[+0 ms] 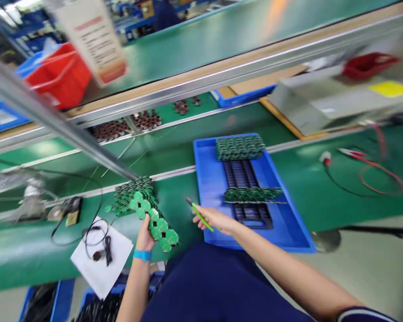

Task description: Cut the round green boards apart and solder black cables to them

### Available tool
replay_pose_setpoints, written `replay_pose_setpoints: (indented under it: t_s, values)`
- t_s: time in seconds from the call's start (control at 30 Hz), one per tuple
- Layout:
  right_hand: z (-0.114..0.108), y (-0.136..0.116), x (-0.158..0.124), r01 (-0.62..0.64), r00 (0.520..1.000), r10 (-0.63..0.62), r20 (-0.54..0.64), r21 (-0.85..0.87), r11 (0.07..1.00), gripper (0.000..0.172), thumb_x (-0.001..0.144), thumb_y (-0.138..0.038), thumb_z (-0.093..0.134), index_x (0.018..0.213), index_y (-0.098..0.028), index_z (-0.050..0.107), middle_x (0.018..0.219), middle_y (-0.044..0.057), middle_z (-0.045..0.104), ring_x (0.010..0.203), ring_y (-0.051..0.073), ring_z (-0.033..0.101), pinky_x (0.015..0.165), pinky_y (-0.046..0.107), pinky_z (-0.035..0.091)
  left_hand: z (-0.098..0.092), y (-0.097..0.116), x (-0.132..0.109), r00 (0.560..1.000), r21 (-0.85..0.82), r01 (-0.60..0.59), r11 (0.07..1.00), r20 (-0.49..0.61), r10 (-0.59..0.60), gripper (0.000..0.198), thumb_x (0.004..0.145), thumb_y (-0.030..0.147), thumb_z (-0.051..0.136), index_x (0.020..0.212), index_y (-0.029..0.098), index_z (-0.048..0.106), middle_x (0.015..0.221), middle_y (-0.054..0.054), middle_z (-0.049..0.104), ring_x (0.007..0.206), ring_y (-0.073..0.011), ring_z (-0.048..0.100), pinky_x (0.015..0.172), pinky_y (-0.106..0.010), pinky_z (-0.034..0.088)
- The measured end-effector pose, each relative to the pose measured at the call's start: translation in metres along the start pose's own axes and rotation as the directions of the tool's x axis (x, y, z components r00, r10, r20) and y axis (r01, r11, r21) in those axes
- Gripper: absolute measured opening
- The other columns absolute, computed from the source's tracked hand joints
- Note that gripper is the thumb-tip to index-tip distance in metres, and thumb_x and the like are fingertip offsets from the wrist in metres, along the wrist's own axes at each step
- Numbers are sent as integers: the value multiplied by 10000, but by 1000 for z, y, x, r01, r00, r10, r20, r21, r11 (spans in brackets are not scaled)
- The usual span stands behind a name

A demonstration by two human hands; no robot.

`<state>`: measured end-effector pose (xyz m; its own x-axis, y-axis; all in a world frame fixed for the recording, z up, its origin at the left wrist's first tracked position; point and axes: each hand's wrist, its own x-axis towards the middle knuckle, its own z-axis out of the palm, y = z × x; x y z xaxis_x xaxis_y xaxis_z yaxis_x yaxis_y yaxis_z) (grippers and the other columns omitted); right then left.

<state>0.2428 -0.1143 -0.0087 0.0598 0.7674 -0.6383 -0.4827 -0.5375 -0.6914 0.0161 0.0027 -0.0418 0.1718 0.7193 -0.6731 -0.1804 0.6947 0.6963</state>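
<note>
My left hand (145,236), with a blue band at its wrist, grips a panel of round green circuit boards (159,226) joined in rows. Behind that panel a heap of similar green boards (121,199) lies on the bench. In my right hand (212,218) is a pair of green-handled pliers or cutters (201,216), its dark tip pointing up and left; the exact kind is too blurred to tell. Just right of this hand, a blue tray (212,179) holds a black rack (238,173). More green board panels (240,147) stand at its far end and across its middle.
A metal post (87,143) slants down to the bench at left. White paper with a black cable (107,250) lies near the front edge. Red and black leads (362,161) lie at right. Red bins (60,76) sit on the upper shelf; blue crates (65,299) stand below.
</note>
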Motion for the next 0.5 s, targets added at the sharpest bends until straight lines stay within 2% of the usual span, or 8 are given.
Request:
replay_pose_setpoints:
  t_s: [0.07, 0.13, 0.2, 0.27, 0.33, 0.4, 0.43, 0.5]
  values:
    - [-21, 25, -28, 48, 995, -42, -85, 71, 996, 527, 687, -603, 611, 880, -113, 630, 745, 53, 665, 573, 121, 570, 583, 257, 448, 25, 13, 9, 994, 171, -105, 980, 52, 98, 488, 606, 454, 753, 1006, 251, 563, 951, -3, 666, 921, -202, 630, 840, -346, 510]
    - [-45, 45, -48, 115, 972, -82, -220, 142, 983, 596, 602, -659, 638, 869, -126, 633, 732, 50, 665, 562, 132, 563, 570, 276, 449, 65, 24, 19, 960, 378, -265, 887, 191, 205, 551, 597, 429, 768, 1059, 244, 532, 1034, -30, 646, 971, -215, 610, 882, -361, 482]
    - [-70, 60, -64, 195, 921, -107, -375, 206, 959, 650, 561, -700, 635, 889, -138, 620, 740, 48, 663, 568, 136, 561, 575, 286, 452, 118, 30, 26, 875, 563, -469, 680, 401, 271, 631, 579, 429, 782, 1117, 238, 511, 1095, -61, 622, 1027, -249, 581, 944, -396, 432]
    - [-91, 72, -76, 274, 850, -109, -515, 256, 927, 668, 576, -716, 614, 932, -151, 602, 779, 53, 663, 599, 143, 570, 602, 294, 465, 180, 25, 31, 744, 629, -664, 404, 612, 269, 703, 552, 438, 796, 1163, 248, 504, 1148, -78, 595, 1099, -291, 532, 1009, -422, 358]
    - [-109, 80, -86, 338, 779, -91, -621, 292, 895, 655, 619, -715, 581, 972, -162, 586, 823, 63, 665, 646, 161, 590, 632, 308, 484, 244, 9, 37, 611, 584, -791, 183, 769, 185, 699, 546, 438, 798, 1160, 255, 520, 1192, -96, 561, 1164, -336, 470, 1047, -440, 295]
    - [-123, 86, -95, 382, 717, -60, -694, 319, 867, 633, 658, -706, 551, 996, -170, 571, 847, 73, 667, 680, 181, 607, 647, 323, 500, 302, -19, 43, 505, 503, -863, 38, 862, 38, 655, 573, 393, 791, 1153, 243, 525, 1193, -125, 534, 1197, -373, 419, 1058, -471, 252]
    - [-129, 89, -99, 397, 692, -44, -720, 329, 857, 620, 673, -698, 541, 1001, -173, 563, 850, 76, 669, 682, 186, 611, 650, 328, 506, 328, -35, 47, 469, 470, -883, -1, 882, -36, 638, 583, 351, 790, 1151, 238, 523, 1180, -136, 527, 1200, -385, 407, 1056, -490, 240]
    - [-140, 96, -109, 421, 647, -4, -763, 353, 836, 590, 692, -677, 537, 1005, -177, 553, 850, 81, 673, 670, 189, 614, 650, 334, 517, 367, -68, 55, 437, 439, -899, -13, 891, -121, 622, 540, 255, 817, 1099, 234, 545, 1132, -133, 533, 1189, -390, 408, 1051, -494, 244]
